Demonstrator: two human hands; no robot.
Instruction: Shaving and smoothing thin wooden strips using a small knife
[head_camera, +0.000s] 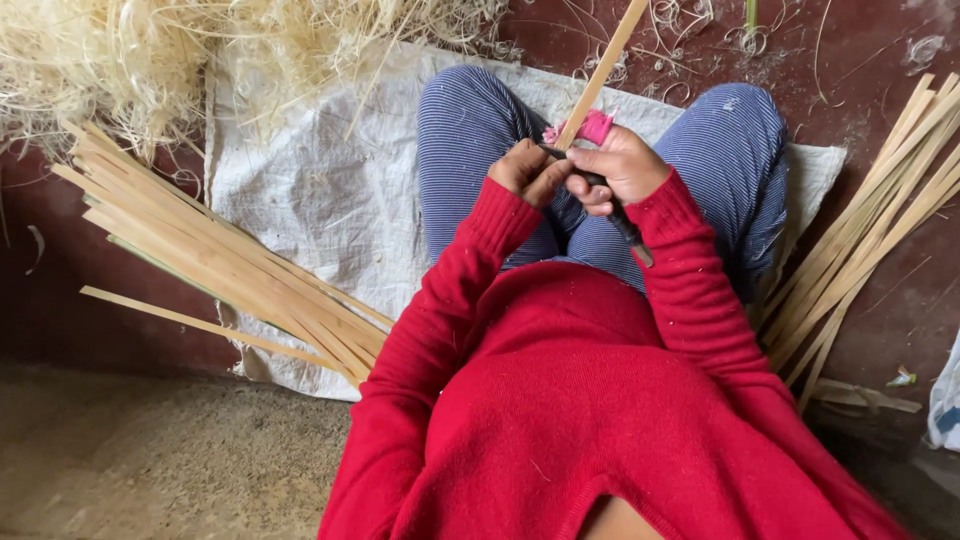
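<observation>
I sit cross-legged in a red sweater and blue striped trousers. A long pale bamboo strip (603, 68) rises from my hands toward the top edge. My left hand (522, 170) is closed at the strip's lower end. My right hand (622, 165) grips a dark knife (628, 228); one end of it meets the strip's base and the other points back toward my body. A pink cloth (597, 126) shows just behind my right hand's fingers, beside the strip.
A white woven sack (320, 190) is spread under my legs on the dark red floor. A bundle of bamboo strips (215, 255) lies at left and another bundle (870, 230) at right. A heap of pale shavings (150, 50) fills the upper left.
</observation>
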